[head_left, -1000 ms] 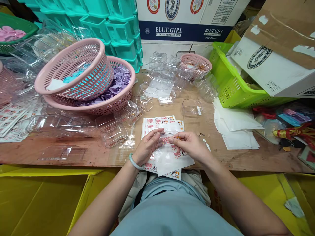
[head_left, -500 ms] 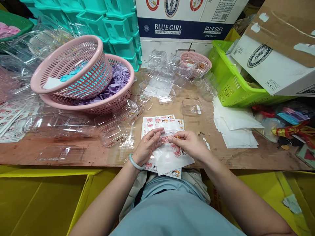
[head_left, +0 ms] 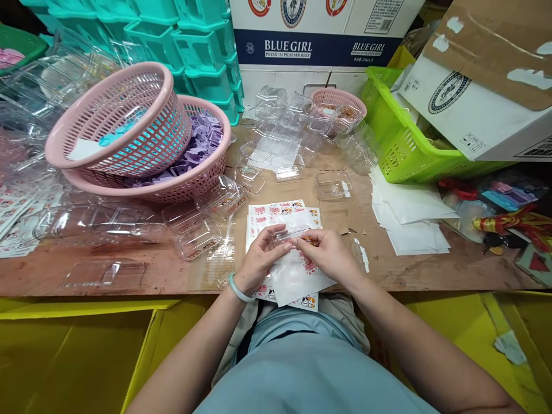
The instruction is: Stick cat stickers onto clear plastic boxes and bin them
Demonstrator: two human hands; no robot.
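Note:
Both hands hold a small clear plastic box (head_left: 290, 233) above a pile of printed sticker sheets (head_left: 263, 217) at the table's front edge. My left hand (head_left: 263, 256) closes on its left side, thumb pointing inward. On the other side my right hand (head_left: 330, 253) pinches the near edge, its fingertips close to the left thumb. A sticker may lie under the fingertips, but I cannot make it out. Beneath the hands a mostly blank backing sheet (head_left: 297, 284) covers part of the pile, whose sheets carry red lettering and cartoon cats.
Pink baskets (head_left: 142, 184) with purple and blue pieces stand at left. Clear boxes (head_left: 198, 238) lie beside the sheets, more at the back near a small pink basket (head_left: 340, 95). White papers (head_left: 409, 213) lie right, before a green crate (head_left: 401, 155). Teal bins (head_left: 198, 52) rise behind.
My left thumb has moved inward toward the right fingertips, and the hands are closer together. The clear box is tilted differently. The whole view has shifted slightly.

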